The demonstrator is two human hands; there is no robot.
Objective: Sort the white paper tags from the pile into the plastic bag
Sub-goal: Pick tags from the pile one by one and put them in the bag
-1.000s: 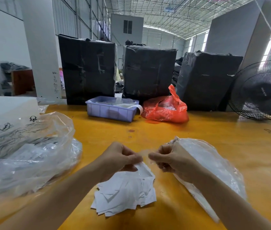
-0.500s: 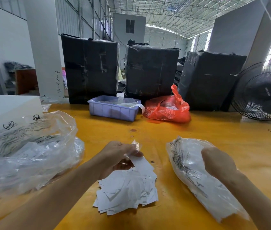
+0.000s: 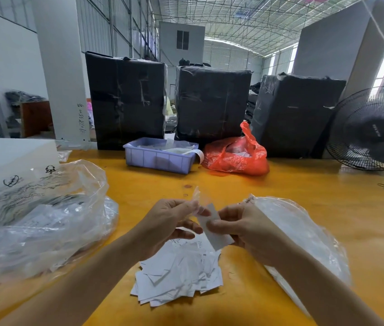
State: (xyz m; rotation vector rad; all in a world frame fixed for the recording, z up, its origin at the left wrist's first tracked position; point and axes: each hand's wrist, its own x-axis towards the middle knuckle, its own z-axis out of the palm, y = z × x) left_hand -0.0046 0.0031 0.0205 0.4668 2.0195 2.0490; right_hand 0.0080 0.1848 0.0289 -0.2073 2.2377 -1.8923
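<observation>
— Tags first: where's the white paper tag (image 3: 212,228) right now?
— Held up above the pile of white paper tags (image 3: 177,274), which lies loose on the yellow counter (image 3: 304,198). The right hand (image 3: 245,229) has its grip pinched on the tag's lower part, thumb over the near face. The left hand (image 3: 170,222) is just left of it, its grip pinching a small scrap of clear film (image 3: 197,200) that stands up beside the tag's top edge.
— And the bag it belongs in?
— A clear plastic bag (image 3: 304,236) lies flat on the counter, right of the pile, partly under the right forearm. Something white shows through it, but I can't make out single tags.
— Anything left of the pile?
— A large crumpled clear bag (image 3: 40,220) with pale sheets and dark-printed film inside, contents indistinct. It leans against a white box (image 3: 10,161) with black symbols.
— Beyond the pile?
— A lavender plastic bin (image 3: 158,158) holding clear film and a strip of white tape curling over its right rim. Touching the bin's right end is a red plastic bag (image 3: 235,154), mouth open, something pale inside. Behind those stand three black-wrapped bales (image 3: 212,102), and a black fan (image 3: 369,130) sits at the counter's far right.
</observation>
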